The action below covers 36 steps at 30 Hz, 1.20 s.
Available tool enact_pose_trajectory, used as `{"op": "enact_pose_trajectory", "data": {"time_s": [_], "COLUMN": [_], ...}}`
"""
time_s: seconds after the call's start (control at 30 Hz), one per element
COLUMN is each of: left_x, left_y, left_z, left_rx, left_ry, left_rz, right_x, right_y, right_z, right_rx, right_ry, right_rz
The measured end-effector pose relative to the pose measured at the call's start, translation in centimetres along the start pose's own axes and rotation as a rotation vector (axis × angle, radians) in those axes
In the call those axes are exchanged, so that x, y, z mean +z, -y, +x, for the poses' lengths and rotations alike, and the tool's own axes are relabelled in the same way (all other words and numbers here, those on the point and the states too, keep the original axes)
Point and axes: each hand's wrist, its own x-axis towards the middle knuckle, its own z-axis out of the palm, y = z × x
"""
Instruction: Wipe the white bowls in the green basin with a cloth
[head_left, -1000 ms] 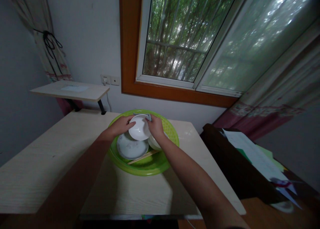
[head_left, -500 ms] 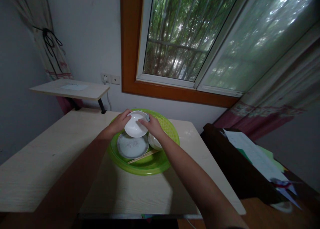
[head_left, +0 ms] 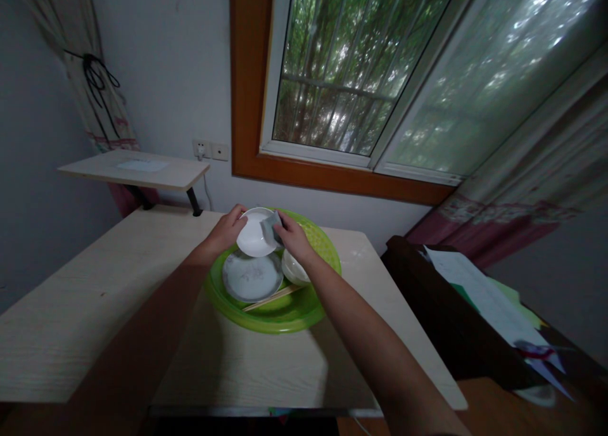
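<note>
My left hand (head_left: 227, 229) grips the left rim of a small white bowl (head_left: 253, 236), holding it tilted above a round green basin (head_left: 311, 306). My right hand (head_left: 288, 236) presses a grey cloth (head_left: 270, 228) against the bowl's right side, fingers closed on it. Below the bowl, inside the basin, lie a white plate (head_left: 251, 276), another white bowl (head_left: 294, 270) and a pair of wooden chopsticks (head_left: 270, 298).
The basin stands on a light wooden table (head_left: 95, 309). A small side shelf (head_left: 137, 170) is at the back left under a curtain. A dark cabinet (head_left: 446, 322) with papers (head_left: 484, 296) stands to the right. A window fills the wall ahead.
The bowl has been turned and lifted slightly toward the back of the basin. My right hand has brought the grey cloth onto the bowl's surface.
</note>
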Motion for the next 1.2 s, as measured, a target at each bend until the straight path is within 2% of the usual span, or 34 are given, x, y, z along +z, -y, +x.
{"op": "enact_pose_trajectory", "data": {"time_s": [0.23,0.5,0.7,0.9,1.1,1.2], "left_x": [0.1,-0.3,-0.4,-0.5,-0.4,-0.5], "left_y": [0.1,-0.4,0.0,-0.1,-0.4,-0.7], "left_z": [-0.1,-0.3,-0.2,-0.2,-0.3,-0.5], "left_rx": [0.073,0.148,0.152,0.154,0.168,0.167], "left_ry": [0.103,0.236,0.254,0.255,0.222,0.204], "left_rz": [0.009,-0.111,-0.156,-0.12,-0.116,-0.115], "right_x": [-0.4,-0.4,-0.4,-0.3,0.3,0.3], "right_y": [0.8,1.7,2.1,1.7,1.0,1.1], "right_z": [-0.4,-0.8,-1.0,-0.9,-0.2,-0.1], "right_rx": [-0.01,-0.071,-0.075,-0.082,-0.006,0.041], "right_ry": [0.05,0.054,0.031,0.006,-0.172,-0.193], "right_rz": [-0.292,-0.307,-0.286,-0.115,-0.112,-0.181]}}
